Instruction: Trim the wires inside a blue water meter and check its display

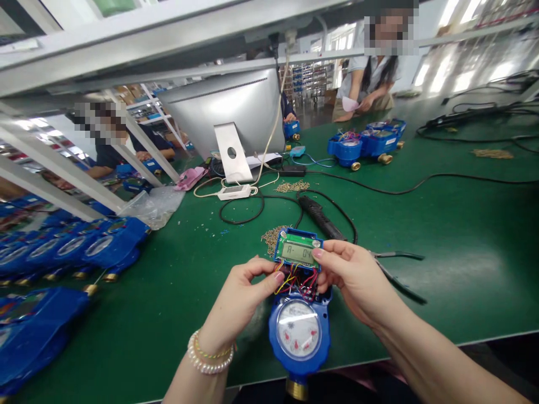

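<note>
A blue water meter with a round dial and a brass fitting lies at the table's front edge, its electronics housing uncovered. My right hand pinches the right side of a green circuit board, thumb on the corner of its display, which reads about "A- 04". My left hand is closed at the lower left of the board, thumb against the yellow and red wires between board and dial. Its other fingertips are partly hidden.
A black electric screwdriver and small screws lie beyond the meter; pliers sit to the right. More blue meters line the left. A monitor, cables and further meters stand behind. Two people are across the table.
</note>
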Action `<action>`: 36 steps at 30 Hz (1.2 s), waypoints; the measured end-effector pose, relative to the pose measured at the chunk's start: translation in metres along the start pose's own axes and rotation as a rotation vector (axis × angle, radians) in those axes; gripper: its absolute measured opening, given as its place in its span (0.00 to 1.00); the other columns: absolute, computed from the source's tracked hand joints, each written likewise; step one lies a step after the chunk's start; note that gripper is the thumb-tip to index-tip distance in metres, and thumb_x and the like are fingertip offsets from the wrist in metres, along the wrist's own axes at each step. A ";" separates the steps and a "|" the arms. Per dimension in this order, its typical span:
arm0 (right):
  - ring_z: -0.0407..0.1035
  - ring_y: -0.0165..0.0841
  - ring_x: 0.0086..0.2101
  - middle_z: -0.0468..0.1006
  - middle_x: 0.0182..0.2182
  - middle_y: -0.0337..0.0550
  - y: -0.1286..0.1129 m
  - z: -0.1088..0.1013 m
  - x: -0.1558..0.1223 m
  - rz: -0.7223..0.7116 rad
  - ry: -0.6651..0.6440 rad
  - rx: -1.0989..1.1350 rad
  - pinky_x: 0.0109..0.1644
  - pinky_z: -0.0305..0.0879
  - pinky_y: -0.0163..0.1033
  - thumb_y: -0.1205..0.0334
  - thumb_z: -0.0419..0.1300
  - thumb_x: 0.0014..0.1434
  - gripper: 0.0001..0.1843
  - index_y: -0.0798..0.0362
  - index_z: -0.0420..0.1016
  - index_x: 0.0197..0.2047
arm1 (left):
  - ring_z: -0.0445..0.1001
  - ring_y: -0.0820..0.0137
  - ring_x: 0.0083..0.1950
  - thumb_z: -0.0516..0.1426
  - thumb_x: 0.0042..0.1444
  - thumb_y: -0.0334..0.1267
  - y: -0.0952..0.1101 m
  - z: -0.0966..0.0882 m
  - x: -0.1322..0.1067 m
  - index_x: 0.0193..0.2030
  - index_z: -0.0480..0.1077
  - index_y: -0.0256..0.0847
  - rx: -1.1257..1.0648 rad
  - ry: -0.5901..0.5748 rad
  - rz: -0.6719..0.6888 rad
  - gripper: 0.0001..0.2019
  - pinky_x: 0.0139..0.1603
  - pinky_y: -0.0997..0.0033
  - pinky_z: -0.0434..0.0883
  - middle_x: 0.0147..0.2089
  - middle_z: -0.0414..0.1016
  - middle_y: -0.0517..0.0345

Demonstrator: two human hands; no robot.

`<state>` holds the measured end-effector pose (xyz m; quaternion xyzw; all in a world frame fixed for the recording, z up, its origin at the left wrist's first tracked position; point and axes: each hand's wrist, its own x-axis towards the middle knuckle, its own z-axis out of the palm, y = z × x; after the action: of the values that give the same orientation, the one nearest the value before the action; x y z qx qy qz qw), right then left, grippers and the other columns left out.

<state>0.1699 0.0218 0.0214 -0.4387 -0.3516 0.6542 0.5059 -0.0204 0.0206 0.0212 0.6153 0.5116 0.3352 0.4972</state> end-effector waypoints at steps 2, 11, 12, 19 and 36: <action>0.64 0.24 0.15 0.72 0.15 0.37 0.000 0.000 0.000 0.004 -0.010 0.013 0.19 0.64 0.28 0.55 0.66 0.48 0.15 0.58 0.71 0.31 | 0.69 0.63 0.43 0.58 0.55 0.42 0.002 0.000 0.002 0.32 0.77 0.39 0.095 -0.006 0.048 0.09 0.51 0.61 0.61 0.37 0.76 0.53; 0.64 0.24 0.15 0.72 0.15 0.37 0.000 -0.002 0.001 0.018 -0.026 0.029 0.19 0.63 0.28 0.55 0.68 0.46 0.16 0.58 0.72 0.30 | 0.70 0.65 0.44 0.58 0.54 0.40 0.000 0.000 0.004 0.28 0.74 0.43 0.108 -0.037 0.154 0.07 0.66 0.58 0.39 0.35 0.75 0.58; 0.64 0.24 0.15 0.72 0.16 0.37 0.000 -0.002 0.001 0.018 -0.029 0.030 0.19 0.63 0.27 0.55 0.68 0.46 0.16 0.59 0.72 0.30 | 0.70 0.66 0.43 0.58 0.54 0.40 0.000 0.000 0.004 0.27 0.73 0.43 0.087 -0.034 0.153 0.07 0.66 0.59 0.39 0.34 0.75 0.59; 0.64 0.23 0.15 0.72 0.16 0.37 0.000 -0.005 0.001 0.020 -0.036 0.025 0.19 0.63 0.27 0.55 0.68 0.46 0.15 0.58 0.73 0.30 | 0.67 0.60 0.53 0.57 0.55 0.40 -0.005 -0.001 0.003 0.30 0.71 0.40 0.041 -0.024 0.149 0.07 0.63 0.56 0.48 0.44 0.75 0.52; 0.64 0.25 0.14 0.71 0.16 0.37 -0.003 -0.006 0.001 0.036 -0.110 -0.061 0.18 0.64 0.30 0.51 0.64 0.51 0.18 0.59 0.73 0.35 | 0.75 0.65 0.47 0.59 0.54 0.35 -0.023 0.006 0.018 0.42 0.74 0.44 0.161 0.150 0.329 0.08 0.69 0.52 0.35 0.42 0.79 0.57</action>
<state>0.1764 0.0241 0.0219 -0.4238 -0.3907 0.6752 0.4603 -0.0172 0.0359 -0.0037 0.7017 0.4651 0.4149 0.3453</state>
